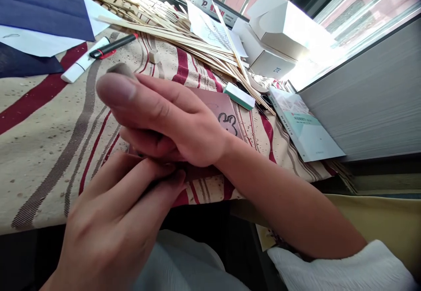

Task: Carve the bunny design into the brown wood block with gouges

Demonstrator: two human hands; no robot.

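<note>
1. Here, the brown board point(219, 102) lies on the cloth-covered tabletop point(36, 164), beneath and behind the right hand point(174, 122), with one corner showing beyond the wrist.
2. The right hand is partly curled, thumb uppermost and fingers bent under; whether it has hold of anything, I cannot tell.
3. The left hand point(101, 216) sits nearer the body, fingers bent, its tips at the near side of the board just below the right hand; its grip cannot be made out.
4. Both hands cover most of the board, so only part of its black drawing point(228, 122) shows.
5. A greyish shape beyond the right thumb is blurred, and the dark gap between the hands is hard to read.
</note>
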